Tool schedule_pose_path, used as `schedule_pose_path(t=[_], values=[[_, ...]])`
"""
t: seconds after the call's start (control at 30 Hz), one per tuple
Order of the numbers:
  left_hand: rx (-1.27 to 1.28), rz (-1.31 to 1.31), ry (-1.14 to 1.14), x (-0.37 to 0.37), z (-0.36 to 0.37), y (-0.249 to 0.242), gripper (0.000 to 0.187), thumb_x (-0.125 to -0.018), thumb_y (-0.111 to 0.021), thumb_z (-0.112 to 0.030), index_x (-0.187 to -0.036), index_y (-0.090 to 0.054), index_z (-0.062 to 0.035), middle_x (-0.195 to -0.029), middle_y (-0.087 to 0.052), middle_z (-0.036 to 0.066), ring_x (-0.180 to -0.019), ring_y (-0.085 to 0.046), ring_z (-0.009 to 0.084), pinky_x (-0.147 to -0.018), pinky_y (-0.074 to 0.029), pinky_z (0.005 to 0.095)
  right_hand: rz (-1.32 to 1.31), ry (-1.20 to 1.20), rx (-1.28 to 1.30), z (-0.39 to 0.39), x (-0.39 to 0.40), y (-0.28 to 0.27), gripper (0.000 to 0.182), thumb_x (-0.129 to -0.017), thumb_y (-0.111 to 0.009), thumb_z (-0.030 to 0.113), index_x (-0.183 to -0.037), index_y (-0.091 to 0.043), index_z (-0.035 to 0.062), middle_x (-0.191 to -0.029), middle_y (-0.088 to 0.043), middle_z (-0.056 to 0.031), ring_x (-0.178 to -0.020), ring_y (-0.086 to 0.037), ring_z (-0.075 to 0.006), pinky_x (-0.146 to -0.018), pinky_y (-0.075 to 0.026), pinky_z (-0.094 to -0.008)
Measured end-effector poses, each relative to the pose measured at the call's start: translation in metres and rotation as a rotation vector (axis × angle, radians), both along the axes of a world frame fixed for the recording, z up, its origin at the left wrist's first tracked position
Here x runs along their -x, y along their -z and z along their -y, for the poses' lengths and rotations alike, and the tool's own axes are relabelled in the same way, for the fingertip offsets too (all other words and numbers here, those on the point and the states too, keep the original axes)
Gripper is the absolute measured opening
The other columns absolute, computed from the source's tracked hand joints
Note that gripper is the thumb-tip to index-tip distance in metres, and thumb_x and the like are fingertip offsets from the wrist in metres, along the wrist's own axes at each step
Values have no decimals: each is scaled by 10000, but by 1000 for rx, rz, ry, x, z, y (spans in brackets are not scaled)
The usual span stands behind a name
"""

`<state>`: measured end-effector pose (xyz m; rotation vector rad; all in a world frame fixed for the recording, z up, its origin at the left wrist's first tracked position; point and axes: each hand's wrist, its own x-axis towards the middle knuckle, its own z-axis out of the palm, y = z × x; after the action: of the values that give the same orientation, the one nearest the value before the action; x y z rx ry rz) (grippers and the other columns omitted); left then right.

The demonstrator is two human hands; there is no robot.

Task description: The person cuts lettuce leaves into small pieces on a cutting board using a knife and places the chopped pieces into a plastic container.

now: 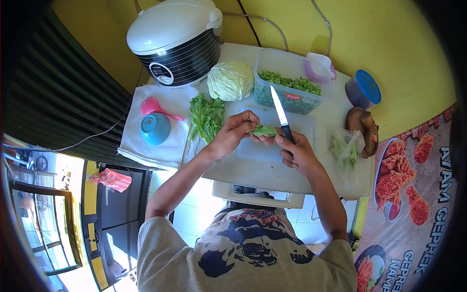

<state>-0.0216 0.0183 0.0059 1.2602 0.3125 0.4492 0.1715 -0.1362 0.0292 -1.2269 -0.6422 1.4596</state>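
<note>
Over the white cutting board (262, 146), my left hand (233, 132) pinches a green leaf piece (264, 130) so it stays clear of the surface. My right hand (297, 153) grips the knife (281, 114), blade tipped away from my fingers. Loose lettuce (206, 116), a cabbage (230, 80) and the tub of cut greens (287, 82) sit close behind, within reach.

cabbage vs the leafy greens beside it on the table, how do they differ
The cabbage is a pale, whitish-green round head, tightly closed; the leafy greens are darker green, loose and frilly-edged. The cabbage sits whole nearer the rice cooker, while the leafy greens lie flat and spread out, closer to the left hand. Both rest on the white table, untouched by either hand; the right hand grips a knife.
</note>
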Motion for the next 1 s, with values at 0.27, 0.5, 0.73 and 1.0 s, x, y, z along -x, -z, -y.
schedule_pose_path(t=[0.27, 0.5, 0.73, 1.0], values=[[126, -86, -22, 12, 0, -10, 217, -1051, -509, -187, -1142, -562, 3, -994, -705, 132, -958, -711, 220, -919, -538, 385, 172, -15, -12, -6, -8, 14, 250, -979, -744, 178, -1140, -685, -4, -831, -685, -47, -492, -442, -38, -428, -340, -240], [-447, -412, -81, -4, 11, -16, 268, -975, -750, -222, -1065, -693, 23, -746, -711, 46, -666, -651, 106, -634, -523, 330, 712, 19, -290, -19, -2, 24, 166, -972, -731, 127, -1033, -721, -27, -810, -706, -64, -764, -645, -108, -677, -513, -313], [-842, -410, -361, -18, 14, 8, 132, -903, -738, -94, -946, -697, 24, -697, -718, 152, -595, -710, 246, -592, -556, 362, 1074, 194, -310, -19, 9, 21, 201, -979, -693, 116, -1128, -693, -20, -924, -707, -198, -741, -681, -276, -668, -528, -363], [-897, -458, -427, -17, 16, 16, 120, -882, -719, -66, -942, -660, 20, -677, -700, 187, -629, -722, 351, -620, -572, 414, 1167, 27, -182, 42, 30, 20, 514, -1020, -577, 63, -1525, -490, 94, -928, -685, -228, -765, -708, -399, -702, -566, -476]])
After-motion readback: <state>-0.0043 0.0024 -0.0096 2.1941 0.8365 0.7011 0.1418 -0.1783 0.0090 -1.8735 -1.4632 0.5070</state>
